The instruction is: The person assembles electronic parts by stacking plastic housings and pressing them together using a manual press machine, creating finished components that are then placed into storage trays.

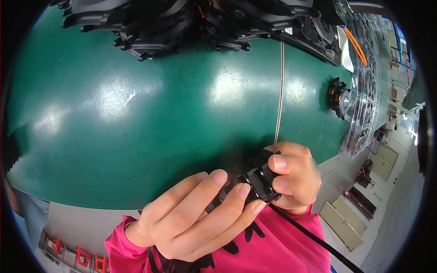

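Close to my body, over the table's near edge, both hands hold a black ribbed part (258,182) with shiny bands. My left hand (195,218) has its fingers wrapped along the part's left and near side. Around the right end curls my right hand (296,175), its thumb and fingers pressed against the black surface. Much of the part is hidden by my fingers, so its exact kind cannot be made out. A black cord or strap (314,234) runs from below my right hand toward the lower right.
A green-topped table (159,123) stretches ahead, crossed by a pale seam (280,91). Black multi-armed parts (191,25) crowd its far edge. At right sit a black round part with copper-coloured sections (338,98) and stacked clear plastic trays (364,100). Another person's clothing (34,216) shows at left.
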